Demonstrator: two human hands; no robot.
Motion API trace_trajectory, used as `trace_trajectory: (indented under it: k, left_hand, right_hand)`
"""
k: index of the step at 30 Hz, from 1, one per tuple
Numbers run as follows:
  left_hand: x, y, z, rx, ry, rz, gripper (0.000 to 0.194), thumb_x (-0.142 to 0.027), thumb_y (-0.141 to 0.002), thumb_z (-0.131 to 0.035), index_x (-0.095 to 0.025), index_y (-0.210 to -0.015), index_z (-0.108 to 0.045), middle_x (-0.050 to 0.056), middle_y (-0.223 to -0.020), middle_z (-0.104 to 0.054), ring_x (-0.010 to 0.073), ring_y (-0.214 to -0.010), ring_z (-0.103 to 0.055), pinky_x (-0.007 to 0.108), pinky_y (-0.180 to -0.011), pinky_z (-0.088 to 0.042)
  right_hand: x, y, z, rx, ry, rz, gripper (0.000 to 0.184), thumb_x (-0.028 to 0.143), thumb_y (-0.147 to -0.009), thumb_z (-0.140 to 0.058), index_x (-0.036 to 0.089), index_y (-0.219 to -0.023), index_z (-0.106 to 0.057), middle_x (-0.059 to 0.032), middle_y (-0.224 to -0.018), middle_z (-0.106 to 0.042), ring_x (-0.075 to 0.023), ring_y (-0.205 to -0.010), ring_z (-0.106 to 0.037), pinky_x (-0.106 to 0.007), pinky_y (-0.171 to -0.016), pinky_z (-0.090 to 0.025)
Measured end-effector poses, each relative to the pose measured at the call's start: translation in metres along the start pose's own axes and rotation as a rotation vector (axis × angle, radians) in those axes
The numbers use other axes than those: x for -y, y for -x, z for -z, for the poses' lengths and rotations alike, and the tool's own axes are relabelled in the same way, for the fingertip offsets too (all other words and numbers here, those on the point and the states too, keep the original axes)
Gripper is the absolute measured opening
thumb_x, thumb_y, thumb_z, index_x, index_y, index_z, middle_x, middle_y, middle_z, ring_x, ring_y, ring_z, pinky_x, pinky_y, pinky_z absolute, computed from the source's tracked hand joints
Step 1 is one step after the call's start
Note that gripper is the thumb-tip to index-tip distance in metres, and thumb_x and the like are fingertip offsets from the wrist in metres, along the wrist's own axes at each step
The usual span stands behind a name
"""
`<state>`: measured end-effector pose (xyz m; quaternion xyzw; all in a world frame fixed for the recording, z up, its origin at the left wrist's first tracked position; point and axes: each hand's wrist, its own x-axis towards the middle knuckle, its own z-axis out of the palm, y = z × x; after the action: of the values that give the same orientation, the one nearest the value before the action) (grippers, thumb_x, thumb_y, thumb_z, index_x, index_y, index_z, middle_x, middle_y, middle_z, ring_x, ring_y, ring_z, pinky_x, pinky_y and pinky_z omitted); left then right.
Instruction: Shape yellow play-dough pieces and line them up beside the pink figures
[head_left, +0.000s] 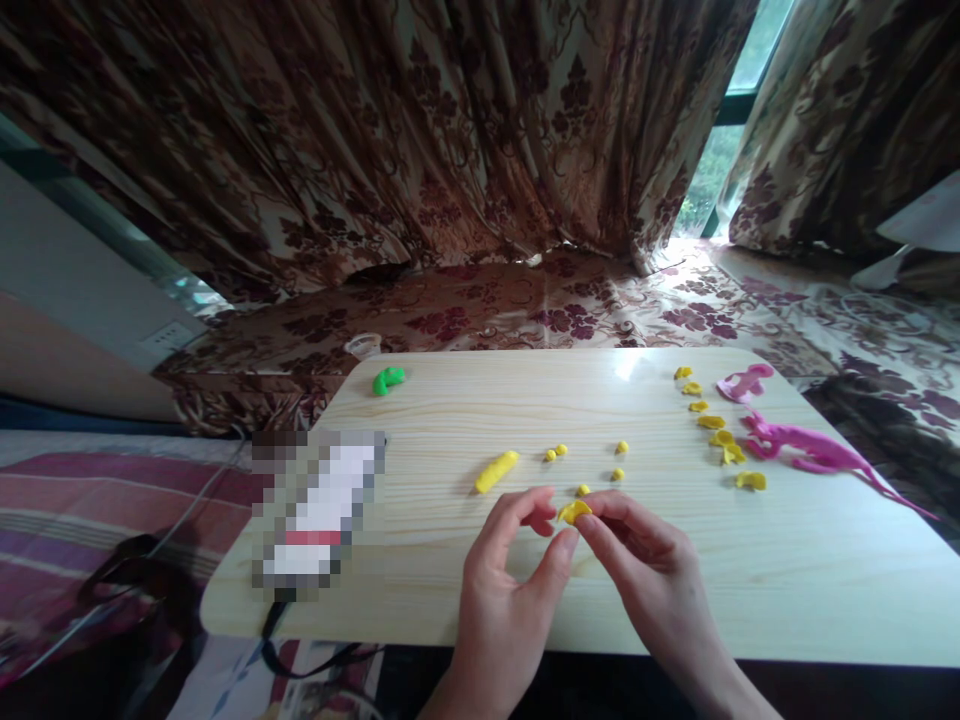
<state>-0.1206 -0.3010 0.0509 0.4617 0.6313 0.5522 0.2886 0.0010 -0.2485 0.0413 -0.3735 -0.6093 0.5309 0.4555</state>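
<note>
Heavy brown floral curtains [420,130] hang behind a pale wooden table [675,560], with a slice of window [739,90] peeking through on the right. Right at the near edge, a small yellow clay piece [574,512] sits pinched between both hands, just above the tabletop: the left hand [510,580] closes on it from the left with thumb and fingers curled in, and the right hand [645,570] grips it from the right with its fingertips, so the two hands basically meet on it. Just beyond the fingers there are a few tiny yellow balls [592,470] scattered on the wood, and a yellow clay roll [496,471] lies a bit off to the left. Further right, a row of small yellow bits [712,425] runs next to some pink clay shapes [795,445]. Way over at the far left corner sits a green clay lump [388,380], well apart from everything else.
</note>
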Motion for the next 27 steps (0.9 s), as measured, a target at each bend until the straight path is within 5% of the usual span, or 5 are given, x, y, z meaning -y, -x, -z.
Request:
trace_trajectory:
  k: [6,10,15,22,27]
  left_hand:
    - [-0.005,-0.004,0.006,0.109,0.039,0.066,0.015,-0.021,-0.085,-0.057,-0.022,-0.097,-0.065,0.000,-0.089,-0.066,0.0144,-0.088,-0.061,0.025,-0.084,-0.046]
    - [-0.008,-0.005,0.011,0.200,-0.011,0.077,0.011,-0.022,-0.084,-0.058,-0.021,-0.092,-0.066,-0.002,-0.079,-0.064,0.0141,-0.082,-0.062,0.023,-0.079,-0.046]
    - [-0.008,-0.003,0.014,0.237,0.043,0.146,0.010,-0.025,-0.083,-0.060,-0.021,-0.089,-0.066,-0.001,-0.082,-0.066,0.0162,-0.084,-0.062,0.025,-0.081,-0.046]
    - [-0.012,-0.006,0.013,0.233,0.325,0.314,0.012,-0.025,-0.077,-0.068,-0.016,-0.083,-0.068,0.002,-0.074,-0.069,0.0148,-0.075,-0.061,0.024,-0.072,-0.048]
    - [-0.007,-0.006,0.009,0.173,0.460,0.385,0.012,-0.025,-0.077,-0.068,-0.016,-0.085,-0.068,0.000,-0.071,-0.069,0.0109,-0.072,-0.060,0.020,-0.071,-0.046]
  right_hand:
    - [0.017,-0.008,0.018,0.130,0.302,0.233,0.017,0.019,-0.086,-0.057,0.022,-0.100,-0.066,-0.0064,-0.095,-0.061,-0.0193,-0.089,-0.059,-0.031,-0.072,-0.050]
    - [0.030,-0.021,0.034,0.349,0.609,0.483,0.030,0.016,-0.085,-0.056,0.027,-0.112,-0.062,-0.0070,-0.098,-0.061,-0.0201,-0.086,-0.057,-0.034,-0.071,-0.050]
    - [0.047,-0.032,0.037,0.540,0.771,0.574,0.020,0.018,-0.088,-0.052,0.024,-0.102,-0.065,-0.0073,-0.093,-0.062,-0.0189,-0.080,-0.055,-0.032,-0.064,-0.048]
    - [0.034,-0.025,0.032,0.412,0.742,0.751,0.023,0.012,-0.087,-0.053,0.023,-0.104,-0.063,-0.0067,-0.095,-0.065,-0.0198,-0.082,-0.058,-0.035,-0.071,-0.048]
    - [0.025,-0.018,0.026,0.254,0.617,0.578,0.033,0.011,-0.083,-0.058,0.023,-0.114,-0.058,-0.0073,-0.101,-0.062,-0.0204,-0.090,-0.057,-0.035,-0.076,-0.049]
